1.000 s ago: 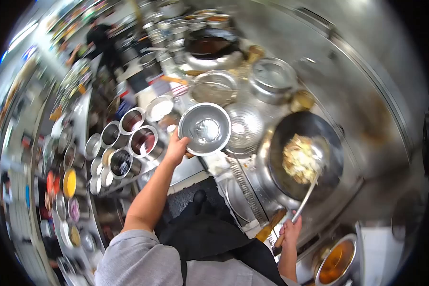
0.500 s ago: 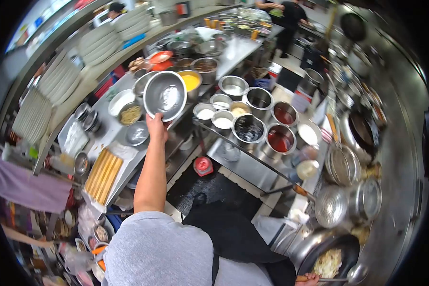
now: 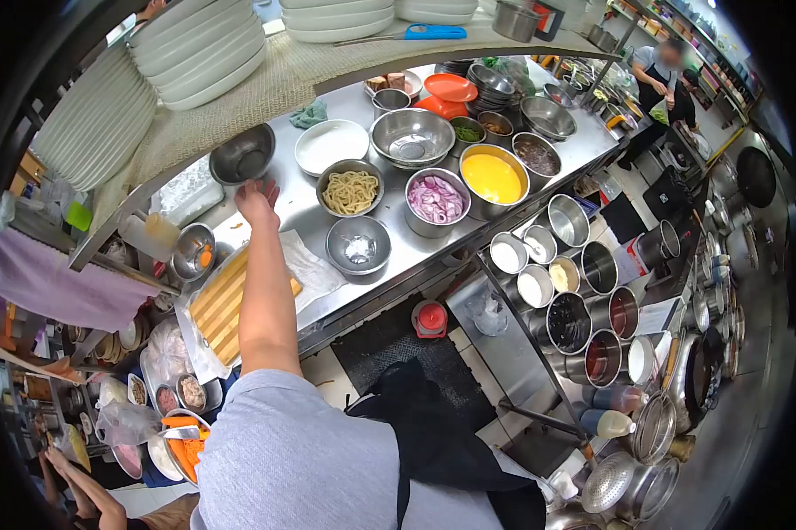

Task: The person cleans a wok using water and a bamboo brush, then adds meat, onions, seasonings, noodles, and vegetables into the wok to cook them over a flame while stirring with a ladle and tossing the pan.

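My left hand (image 3: 257, 202) reaches over the steel counter at the left, its fingers apart and nothing in its grasp. Just beyond the fingertips stands a dark metal bowl (image 3: 243, 152) under the shelf edge. I cannot tell whether the fingertips touch its rim. Below my forearm lies a striped wooden cutting board (image 3: 217, 309) on a white cloth (image 3: 314, 271). To the right of the hand are a bowl of noodles (image 3: 350, 193), a white bowl (image 3: 331, 148) and a small metal bowl (image 3: 358, 244). My right hand is out of view.
Stacked white plates (image 3: 199, 49) fill the shelf above. Pots of sliced onions (image 3: 438, 200) and yellow liquid (image 3: 493, 175) stand along the counter. Sauce pots (image 3: 569, 321) crowd a lower stand to the right. A red-topped object (image 3: 431, 316) sits on the floor mat. A co-worker (image 3: 659, 84) stands far right.
My left hand has let go of the metal bowl it held and has moved left. The view has turned left. My right hand and the wok of food have left the view.
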Available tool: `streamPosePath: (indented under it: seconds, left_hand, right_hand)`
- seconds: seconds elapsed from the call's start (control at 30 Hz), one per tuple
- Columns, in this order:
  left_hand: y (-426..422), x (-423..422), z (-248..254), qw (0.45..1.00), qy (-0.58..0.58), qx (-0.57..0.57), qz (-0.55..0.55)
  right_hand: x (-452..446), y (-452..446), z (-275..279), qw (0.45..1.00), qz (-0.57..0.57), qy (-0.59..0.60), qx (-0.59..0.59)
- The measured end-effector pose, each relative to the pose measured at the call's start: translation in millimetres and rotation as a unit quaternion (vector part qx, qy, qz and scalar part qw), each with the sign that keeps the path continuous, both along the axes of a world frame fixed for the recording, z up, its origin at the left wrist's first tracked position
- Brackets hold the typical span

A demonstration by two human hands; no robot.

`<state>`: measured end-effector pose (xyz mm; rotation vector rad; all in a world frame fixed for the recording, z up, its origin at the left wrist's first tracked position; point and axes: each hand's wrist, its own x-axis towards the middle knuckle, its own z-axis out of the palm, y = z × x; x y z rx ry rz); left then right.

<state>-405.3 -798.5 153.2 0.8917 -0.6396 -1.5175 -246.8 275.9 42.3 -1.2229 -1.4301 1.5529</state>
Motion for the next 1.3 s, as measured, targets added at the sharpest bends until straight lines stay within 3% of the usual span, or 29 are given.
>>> streamPosePath:
  seconds: [0.07, 0.1, 0.17, 0.23, 0.4, 0.5, 0.53, 0.57, 0.6, 0.63, 0.67, 0.7, 0.73, 0.8, 0.83, 0.9, 1.0, 1.1, 1.13, 1.23, 1.27, 1.3]
  left_hand:
    - [1, -4, -7, 0.987, -0.132, -0.022, -0.092]
    - [-6, -13, -33, 0.970, -0.203, -0.008, -0.134]
    - [2, -28, -51, 0.901, -0.321, 0.062, -0.287]
    - [20, -48, -63, 0.840, -0.364, 0.101, -0.388]
    - [21, -73, -64, 0.858, -0.377, 0.024, -0.347]
    - [-29, -58, -97, 0.856, -0.390, -0.080, -0.329]
    - [-46, -50, -84, 0.799, -0.478, -0.121, -0.344]
    - [-55, -46, -83, 0.851, -0.438, -0.107, -0.270]
    - [-68, -40, -70, 0.845, -0.452, -0.126, -0.256]
    - [-97, -30, -61, 0.819, -0.430, -0.151, -0.348]
    - [-99, -30, -58, 0.861, -0.405, -0.159, -0.263]
    - [-103, -28, -34, 0.819, -0.449, -0.163, -0.317]
    - [-65, -34, 3, 0.812, -0.439, -0.248, -0.293]
    - [-19, -52, 39, 0.817, -0.378, -0.260, -0.350]
    - [2, -62, 53, 0.777, -0.395, -0.287, -0.398]
    - [112, -88, 81, 0.778, -0.299, -0.331, -0.442]
    - [274, -131, 94, 0.699, -0.269, -0.339, -0.569]
    - [473, -153, 84, 0.549, -0.137, -0.350, -0.747]
    - [534, -155, 67, 0.516, -0.124, -0.317, -0.786]
    - [712, -131, 49, 0.348, -0.117, -0.249, -0.896]
    - [763, -122, 32, 0.343, -0.105, -0.221, -0.907]
    - [809, -116, 19, 0.300, -0.100, -0.230, -0.920]
  right_hand:
    - [-11, -13, 9, 1.000, 0.001, 0.009, -0.030]
    - [-15, -18, 13, 0.999, 0.000, 0.014, -0.041]
    - [-16, -26, 21, 0.998, -0.008, 0.023, -0.064]
    - [-10, -29, 29, 0.996, -0.020, 0.038, -0.084]
    - [35, -15, 52, 0.984, -0.047, 0.116, -0.130]
    - [67, -28, 67, 0.982, -0.074, 0.143, -0.098]
    - [58, -80, 101, 0.987, -0.094, 0.117, -0.059]
    - [80, -66, 89, 0.981, -0.102, 0.142, -0.087]
    - [84, -83, 94, 0.976, -0.168, 0.129, -0.050]
    - [76, -99, 106, 0.966, -0.232, 0.111, -0.016]
    - [79, -112, 113, 0.961, -0.247, 0.124, -0.021]
    - [88, -121, 118, 0.956, -0.261, 0.134, -0.026]
    - [99, -127, 116, 0.950, -0.266, 0.159, -0.028]
    - [134, -123, 94, 0.943, -0.295, 0.153, -0.032]
    - [155, -118, 81, 0.939, -0.319, 0.121, -0.039]
    - [185, -128, 71, 0.936, -0.341, 0.072, -0.049]
    - [228, -144, 50, 0.928, -0.360, 0.067, -0.067]
    - [261, -164, 36, 0.923, -0.368, 0.025, -0.113]
    - [273, -169, 27, 0.921, -0.369, 0.020, -0.125]
    - [306, -195, 0, 0.920, -0.365, 0.014, -0.139]
    - [310, -203, -8, 0.925, -0.351, 0.009, -0.142]
    - [312, -210, -10, 0.921, -0.361, 0.014, -0.147]
